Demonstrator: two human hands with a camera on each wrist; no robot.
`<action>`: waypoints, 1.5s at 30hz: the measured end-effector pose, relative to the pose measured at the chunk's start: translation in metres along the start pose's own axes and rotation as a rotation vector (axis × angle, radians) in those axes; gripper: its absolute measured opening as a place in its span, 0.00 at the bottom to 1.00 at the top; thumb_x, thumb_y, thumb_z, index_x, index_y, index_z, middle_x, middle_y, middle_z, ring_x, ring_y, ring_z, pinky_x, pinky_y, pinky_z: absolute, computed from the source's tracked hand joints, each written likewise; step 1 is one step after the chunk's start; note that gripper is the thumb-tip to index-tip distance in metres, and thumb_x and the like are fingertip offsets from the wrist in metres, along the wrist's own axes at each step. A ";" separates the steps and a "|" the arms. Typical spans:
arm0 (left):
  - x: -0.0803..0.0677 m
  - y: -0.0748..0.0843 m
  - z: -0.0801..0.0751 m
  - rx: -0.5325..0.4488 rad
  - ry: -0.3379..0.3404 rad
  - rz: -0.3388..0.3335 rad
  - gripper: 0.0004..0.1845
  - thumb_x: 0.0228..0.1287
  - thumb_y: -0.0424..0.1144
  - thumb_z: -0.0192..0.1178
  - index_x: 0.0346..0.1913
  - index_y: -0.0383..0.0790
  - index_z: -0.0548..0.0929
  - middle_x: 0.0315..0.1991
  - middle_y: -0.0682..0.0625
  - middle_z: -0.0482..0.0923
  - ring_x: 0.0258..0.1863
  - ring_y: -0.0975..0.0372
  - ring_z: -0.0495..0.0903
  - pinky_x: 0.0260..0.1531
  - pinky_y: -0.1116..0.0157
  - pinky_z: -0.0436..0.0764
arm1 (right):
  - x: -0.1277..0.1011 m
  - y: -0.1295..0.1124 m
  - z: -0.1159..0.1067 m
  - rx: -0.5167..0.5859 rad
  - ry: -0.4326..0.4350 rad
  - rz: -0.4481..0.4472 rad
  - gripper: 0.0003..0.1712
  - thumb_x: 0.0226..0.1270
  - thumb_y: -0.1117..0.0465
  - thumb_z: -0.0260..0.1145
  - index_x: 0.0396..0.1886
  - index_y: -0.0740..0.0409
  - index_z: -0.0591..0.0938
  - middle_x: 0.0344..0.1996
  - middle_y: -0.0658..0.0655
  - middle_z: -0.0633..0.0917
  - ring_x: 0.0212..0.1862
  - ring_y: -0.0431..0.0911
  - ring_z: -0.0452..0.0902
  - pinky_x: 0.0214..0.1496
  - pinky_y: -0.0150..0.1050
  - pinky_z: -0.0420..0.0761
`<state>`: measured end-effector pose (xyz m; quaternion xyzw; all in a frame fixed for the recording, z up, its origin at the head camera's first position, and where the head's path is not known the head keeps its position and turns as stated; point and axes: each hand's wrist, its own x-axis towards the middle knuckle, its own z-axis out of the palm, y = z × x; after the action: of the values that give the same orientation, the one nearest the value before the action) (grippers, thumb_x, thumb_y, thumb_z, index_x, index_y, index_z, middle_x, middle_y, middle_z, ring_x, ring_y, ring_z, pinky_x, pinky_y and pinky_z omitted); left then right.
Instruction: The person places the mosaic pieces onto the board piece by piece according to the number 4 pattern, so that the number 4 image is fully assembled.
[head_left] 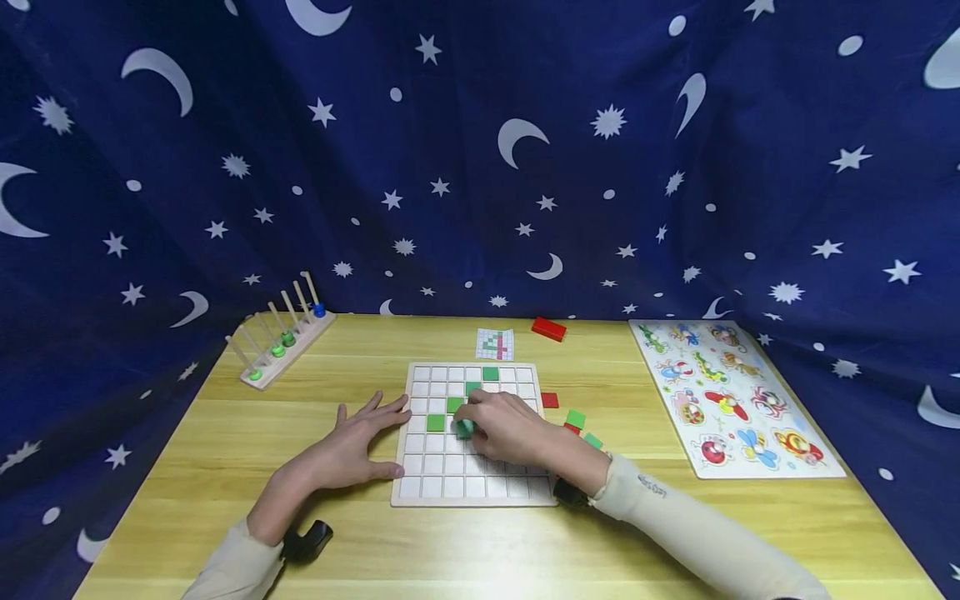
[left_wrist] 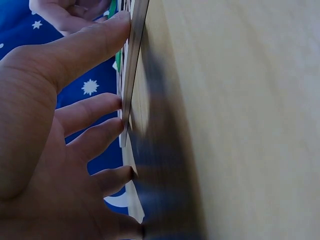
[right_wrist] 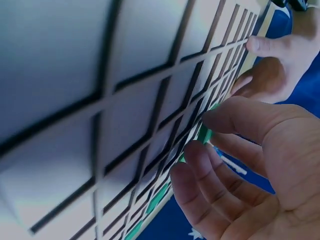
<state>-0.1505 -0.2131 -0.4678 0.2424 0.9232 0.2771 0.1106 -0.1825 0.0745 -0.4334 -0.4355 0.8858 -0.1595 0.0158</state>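
A white gridded wooden board (head_left: 474, 502) lies flat on the table. Green tiles sit in several of its squares, one of them a green tile (head_left: 436, 423) at the left. Above the board, my right hand (head_left: 510, 427) pinches another green tile (head_left: 464, 429), held on a slant over a square left of centre. The right wrist view shows that tile (right_wrist: 205, 134) by the thumb tip, partly hidden. My left hand (head_left: 347, 448) is spread along the board's left edge, thumb and some fingertips touching it; in the left wrist view its thumb (left_wrist: 95, 45) rests on the rim.
Loose red and green tiles, including a red tile (head_left: 550, 400), lie right of the board. Behind it are a patterned grid card (head_left: 495, 344) and a red block (head_left: 549, 329). A peg stand (head_left: 300, 337) stands back left, an insect puzzle board (head_left: 720, 425) at the right.
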 end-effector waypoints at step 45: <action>-0.002 0.001 -0.001 -0.012 0.004 0.006 0.43 0.54 0.54 0.74 0.72 0.45 0.71 0.78 0.52 0.54 0.77 0.43 0.43 0.59 0.24 0.32 | 0.028 -0.024 0.000 -0.004 -0.122 -0.042 0.12 0.59 0.61 0.75 0.44 0.51 0.90 0.35 0.46 0.84 0.30 0.34 0.72 0.30 0.29 0.73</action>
<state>-0.1493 -0.2140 -0.4665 0.2442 0.9209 0.2832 0.1095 -0.1813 0.0385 -0.4234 -0.4631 0.8741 -0.1311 0.0655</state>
